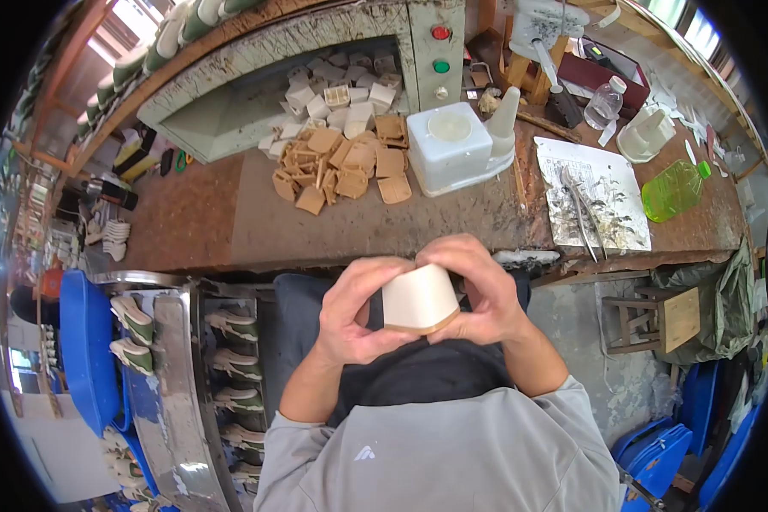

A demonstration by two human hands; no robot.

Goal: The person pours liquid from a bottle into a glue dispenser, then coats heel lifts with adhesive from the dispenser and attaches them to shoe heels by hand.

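Observation:
Between both hands, over my lap, is a cream block shoe heel (420,299) with a thin tan layer along its lower edge. My left hand (356,311) is closed on its left side, fingers over the top and thumb below. From the right, my right hand (478,292) grips the same heel, its thumb under the tan edge. On the bench beyond lies a heap of tan flat pieces (350,166). Behind them are piled several white heels (337,96), partly inside a grey metal machine (269,68).
A white plastic container (448,149) stands on the bench (316,243). To its right are pliers (580,209) on a stained paper sheet (627,192) and a green bottle (674,192). Shoes (235,367) sit on a rack at left; a wooden stool (678,320) is at right.

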